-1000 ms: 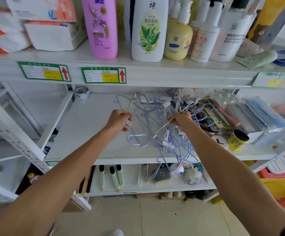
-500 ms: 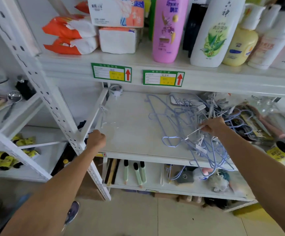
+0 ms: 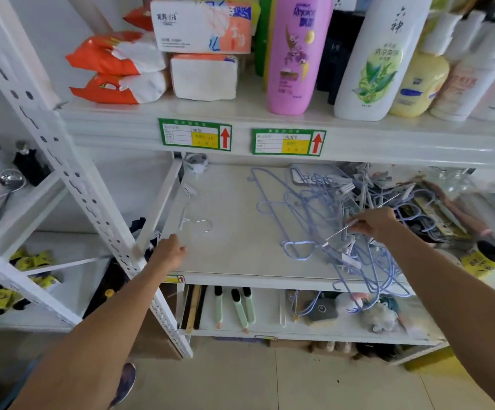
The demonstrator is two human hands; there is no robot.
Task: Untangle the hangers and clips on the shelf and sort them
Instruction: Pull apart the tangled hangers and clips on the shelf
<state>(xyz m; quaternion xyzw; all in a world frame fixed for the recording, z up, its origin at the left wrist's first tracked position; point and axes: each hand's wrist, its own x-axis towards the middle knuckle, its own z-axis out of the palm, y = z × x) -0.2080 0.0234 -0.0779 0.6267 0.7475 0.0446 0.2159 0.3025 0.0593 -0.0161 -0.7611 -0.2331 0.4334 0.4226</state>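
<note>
A tangle of pale blue wire hangers [image 3: 302,247] and grey-white clips [image 3: 347,188] lies on the right half of the middle shelf [image 3: 240,261], with some loops hanging over its front edge. My right hand [image 3: 375,224] is in the tangle and pinches a thin white rod [image 3: 339,232] that sticks out to the left. A single white clip hanger with a metal hook [image 3: 203,224] lies apart at the shelf's left end. My left hand [image 3: 170,251] is just in front of it at the shelf's front left corner, fingers loosely curled, with nothing visible in it.
A white perforated upright [image 3: 62,161] runs diagonally left of my left hand. A yellow and black can [image 3: 483,258] and packets crowd the shelf's right end. A tape roll [image 3: 195,164] sits at the back left. Bottles and tissue packs fill the shelf above.
My left hand left the tangle and moved to the shelf's left end, where the white clip hanger now lies. The view swung left. My right hand keeps its pinch on the rod.
</note>
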